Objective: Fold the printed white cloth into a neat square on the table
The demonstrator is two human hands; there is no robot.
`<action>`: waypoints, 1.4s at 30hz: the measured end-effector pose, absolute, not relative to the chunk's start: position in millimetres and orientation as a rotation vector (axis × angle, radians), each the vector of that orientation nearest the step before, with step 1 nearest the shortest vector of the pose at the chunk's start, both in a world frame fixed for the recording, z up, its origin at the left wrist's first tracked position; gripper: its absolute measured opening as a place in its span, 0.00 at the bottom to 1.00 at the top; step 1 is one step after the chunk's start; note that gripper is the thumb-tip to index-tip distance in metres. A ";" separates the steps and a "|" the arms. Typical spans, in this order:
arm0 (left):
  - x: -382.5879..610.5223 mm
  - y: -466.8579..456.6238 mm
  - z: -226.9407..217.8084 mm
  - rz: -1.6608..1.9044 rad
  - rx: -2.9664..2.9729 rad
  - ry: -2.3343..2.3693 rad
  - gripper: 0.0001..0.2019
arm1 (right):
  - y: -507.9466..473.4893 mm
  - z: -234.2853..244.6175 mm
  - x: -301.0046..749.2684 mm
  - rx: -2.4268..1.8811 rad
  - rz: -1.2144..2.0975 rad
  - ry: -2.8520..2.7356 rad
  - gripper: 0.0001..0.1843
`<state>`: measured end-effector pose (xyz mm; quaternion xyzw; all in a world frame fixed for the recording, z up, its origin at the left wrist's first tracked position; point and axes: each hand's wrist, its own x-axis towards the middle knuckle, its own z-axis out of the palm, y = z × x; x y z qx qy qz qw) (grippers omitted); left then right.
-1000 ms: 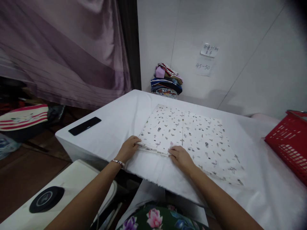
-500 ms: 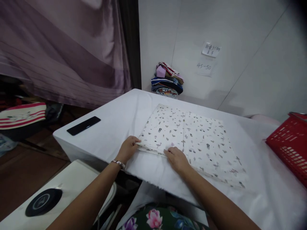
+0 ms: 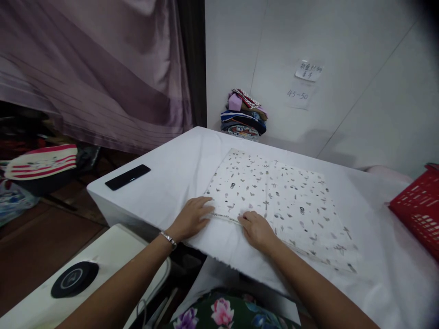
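Observation:
A white cloth with small dark prints (image 3: 284, 201) lies folded flat on the white-covered table (image 3: 178, 164). My left hand (image 3: 192, 217) rests flat at the cloth's near left corner with fingers stretched out, a bracelet on the wrist. My right hand (image 3: 255, 226) sits on the near edge just right of it, fingers curled and pressed onto the hem. Whether it pinches the fabric I cannot make out.
A black phone (image 3: 127, 177) lies near the table's left edge. A pile of folded clothes (image 3: 245, 114) stands at the far wall. A red basket (image 3: 416, 210) sits at the right. A white stool with a black disc (image 3: 73, 278) is lower left.
My left hand has uncurled and its fingers now lie flat on the cloth's corner. The right hand has barely shifted. The camera turned slightly left.

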<state>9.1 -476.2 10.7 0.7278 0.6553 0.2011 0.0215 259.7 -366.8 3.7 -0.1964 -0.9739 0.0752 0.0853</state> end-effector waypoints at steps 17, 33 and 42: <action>36.0 -442.6 6.8 0.595 2.366 1.930 0.11 | -365.0 7.5 252.4 -0.721 0.225 -2.899 0.12; 82.3 -440.4 -4.1 0.316 2.747 1.904 0.09 | -360.7 2.9 247.9 -0.875 0.344 -2.779 0.12; 78.4 -444.2 2.3 0.347 2.836 1.837 0.07 | -365.6 -1.9 248.4 -0.845 0.267 -2.712 0.13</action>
